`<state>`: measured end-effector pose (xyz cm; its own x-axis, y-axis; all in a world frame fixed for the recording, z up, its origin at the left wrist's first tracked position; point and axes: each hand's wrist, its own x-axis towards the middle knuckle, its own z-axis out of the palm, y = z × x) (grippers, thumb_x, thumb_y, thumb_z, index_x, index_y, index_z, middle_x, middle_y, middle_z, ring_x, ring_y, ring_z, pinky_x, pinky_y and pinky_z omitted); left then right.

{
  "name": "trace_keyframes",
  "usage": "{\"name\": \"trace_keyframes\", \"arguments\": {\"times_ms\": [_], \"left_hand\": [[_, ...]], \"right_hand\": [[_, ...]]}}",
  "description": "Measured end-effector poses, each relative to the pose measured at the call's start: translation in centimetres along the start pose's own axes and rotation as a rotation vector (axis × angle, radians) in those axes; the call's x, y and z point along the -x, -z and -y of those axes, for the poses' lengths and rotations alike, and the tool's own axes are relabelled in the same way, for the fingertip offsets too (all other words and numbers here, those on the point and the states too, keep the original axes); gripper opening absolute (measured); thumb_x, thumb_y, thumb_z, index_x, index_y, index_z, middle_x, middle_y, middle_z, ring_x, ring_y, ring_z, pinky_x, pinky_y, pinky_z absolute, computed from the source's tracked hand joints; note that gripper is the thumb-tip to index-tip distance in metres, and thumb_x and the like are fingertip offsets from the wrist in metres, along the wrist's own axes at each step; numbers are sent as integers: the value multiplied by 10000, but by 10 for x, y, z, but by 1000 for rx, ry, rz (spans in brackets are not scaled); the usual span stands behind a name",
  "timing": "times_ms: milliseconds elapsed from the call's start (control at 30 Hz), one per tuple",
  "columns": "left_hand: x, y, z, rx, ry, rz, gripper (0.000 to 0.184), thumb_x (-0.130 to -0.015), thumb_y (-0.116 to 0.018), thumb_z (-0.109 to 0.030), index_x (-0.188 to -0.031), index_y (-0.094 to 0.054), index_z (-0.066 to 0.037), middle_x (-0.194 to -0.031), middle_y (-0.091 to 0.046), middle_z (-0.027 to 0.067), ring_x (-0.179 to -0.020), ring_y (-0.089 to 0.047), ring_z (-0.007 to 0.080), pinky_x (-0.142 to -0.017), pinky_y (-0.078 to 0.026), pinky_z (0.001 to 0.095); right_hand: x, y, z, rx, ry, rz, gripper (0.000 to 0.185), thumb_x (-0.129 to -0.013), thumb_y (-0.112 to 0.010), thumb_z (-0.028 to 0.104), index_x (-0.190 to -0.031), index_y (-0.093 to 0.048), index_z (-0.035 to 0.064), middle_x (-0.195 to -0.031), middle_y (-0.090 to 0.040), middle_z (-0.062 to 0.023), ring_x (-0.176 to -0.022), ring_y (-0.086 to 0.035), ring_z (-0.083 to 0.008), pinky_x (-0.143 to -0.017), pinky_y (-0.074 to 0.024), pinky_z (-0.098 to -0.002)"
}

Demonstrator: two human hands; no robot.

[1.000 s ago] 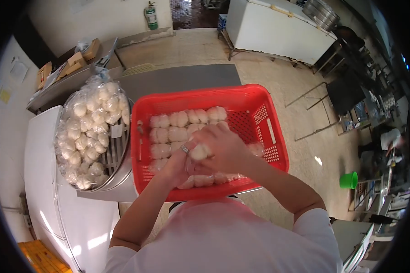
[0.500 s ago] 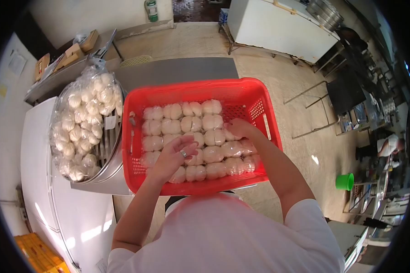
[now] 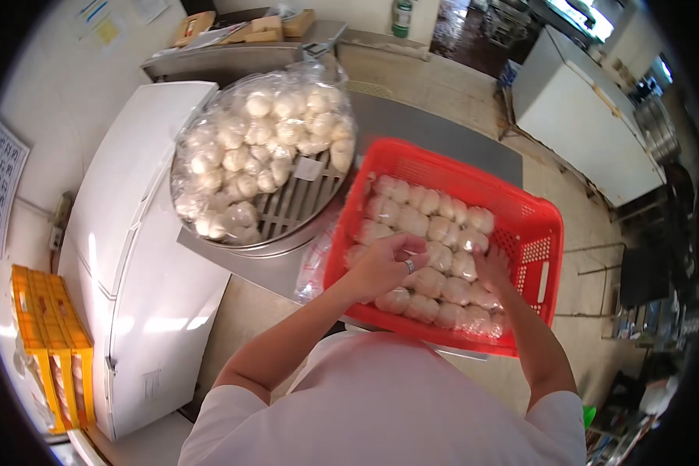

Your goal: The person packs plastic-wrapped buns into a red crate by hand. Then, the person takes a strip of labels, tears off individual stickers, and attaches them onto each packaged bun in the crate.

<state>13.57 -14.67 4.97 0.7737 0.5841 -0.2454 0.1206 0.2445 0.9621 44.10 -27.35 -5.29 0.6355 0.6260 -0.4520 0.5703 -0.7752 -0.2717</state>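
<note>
A red plastic crate [image 3: 547, 233] holds several rows of pale round buns [image 3: 443, 231] in clear wrap. My left hand [image 3: 388, 266], with a ring on one finger, hovers over the crate's left part; its fingers are apart and nothing is in them. Toward the crate's right side, my right hand [image 3: 491, 268] reaches down with spread fingers at the edge of the rows, touching or close to the buns. Left of the crate, a round metal steamer tray [image 3: 287, 225] bears a large clear bag of loose white buns [image 3: 260, 147].
The crate and tray stand on a grey table [image 3: 435, 128]. Some clear plastic [image 3: 312, 264] lies between them. A white freezer [image 3: 132, 256] is at the left, with a yellow crate [image 3: 50, 311] beyond it. Another white freezer [image 3: 575, 109] stands at the back right.
The view has turned left, so the crate and tray appear farther right. One second ago both hands were together around a bun; they have since parted, and the right hand has reached the crate's right side.
</note>
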Motion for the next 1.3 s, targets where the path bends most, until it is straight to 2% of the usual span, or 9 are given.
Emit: {"name": "trace_keyframes", "arguments": {"times_ms": [133,267,433,533,733,967,1033,1167,1300], "left_hand": [[20,46,-27,-229,-207,-320,282,-936,-739,-141,-1178,-678,-9,-1069,-714,69,-1004,-656,125,-889,-533,302],[40,149,-22,-900,-530,-918,461,-758,-838,-99,-1180,-667,-30,-1121,-691,140,-1073,-660,317,-931,-522,403],[95,247,-13,-1203,-214,-1692,403,-791,-803,-114,-1157,-676,-2,-1171,-666,180,-1174,-590,363,-1100,-364,513],[125,297,20,-1064,173,-1337,202,-811,-789,-105,-993,-744,-29,-1021,-724,121,-1016,-669,315,-1000,-456,477],[135,260,-7,-632,-273,-1296,137,-781,-763,51,-891,-759,-30,-862,-754,91,-727,-705,197,-654,-542,318],[117,147,-70,-511,-586,-722,108,-830,-759,81,-891,-739,-6,-890,-737,59,-813,-680,131,-761,-555,294],[109,126,-76,-544,-718,-561,136,-837,-750,82,-941,-730,-3,-960,-730,62,-854,-679,142,-800,-559,304],[96,132,-61,-231,-619,-610,608,-773,-852,-9,-1319,-588,-45,-1333,-596,108,-1191,-612,216,-973,-526,386],[75,84,-34,-126,-501,-129,826,-801,-855,-56,-1479,-384,-42,-1369,-549,80,-1264,-559,257,-1032,-491,382]], "right_hand": [[4,-8,17,85,39,-231,877,-1003,-467,598,-1576,-210,-14,-1558,-330,-316,-1425,-332,-493,-1161,-271,-583],[7,1,73,-92,558,-508,721,-1013,-545,484,-1472,-374,-46,-1443,-436,-325,-1339,-427,-467,-1118,-332,-562],[59,-2,195,-344,883,-547,584,-984,-648,323,-1397,-459,-45,-1346,-521,-274,-1234,-499,-439,-1075,-381,-521],[103,-7,253,-410,985,-427,567,-964,-680,264,-1396,-467,-34,-1345,-526,-263,-1232,-511,-430,-1074,-396,-507],[133,-26,316,-540,1129,-153,617,-905,-745,234,-1390,-474,-34,-1344,-533,-264,-1247,-519,-433,-1066,-425,-474],[149,-21,353,-419,1286,30,629,-842,-790,179,-1362,-513,-40,-1231,-648,-202,-1136,-645,-312,-929,-518,-432],[153,2,338,-582,1036,348,481,-851,-773,137,-1264,-594,-35,-1131,-692,-147,-1016,-677,-233,-848,-540,-385],[153,19,297,-1076,630,420,185,-893,-714,71,-1055,-713,-18,-1006,-725,-65,-835,-671,-119,-736,-546,-305],[145,28,261,-1229,608,289,166,-917,-679,60,-1069,-728,15,-1026,-719,-68,-970,-654,-156,-854,-526,-336]]}}
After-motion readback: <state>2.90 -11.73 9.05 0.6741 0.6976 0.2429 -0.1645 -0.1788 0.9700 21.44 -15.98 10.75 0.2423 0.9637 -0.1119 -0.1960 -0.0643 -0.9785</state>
